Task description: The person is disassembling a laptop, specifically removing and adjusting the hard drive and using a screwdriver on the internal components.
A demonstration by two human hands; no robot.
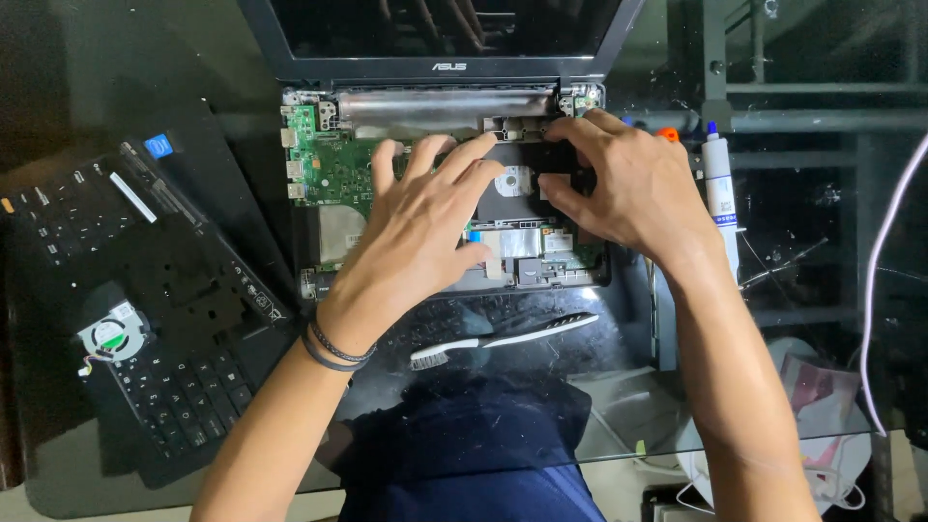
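Resting palm-down with fingers spread, the left hand point(425, 217) is laid on the opened laptop point(445, 174), nothing gripped | a black part point(553, 159) is pinched by the right hand point(623, 184) | one loose fan point(113, 335), one toothbrush point(503, 340), one paste syringe point(718, 188)

Toothbrush point(503, 342) near, keyboard cover point(145, 290) left

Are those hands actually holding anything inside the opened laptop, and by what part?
The right hand pinches a small black part by its edges near the hinge. The left hand only rests flat on the laptop's insides.
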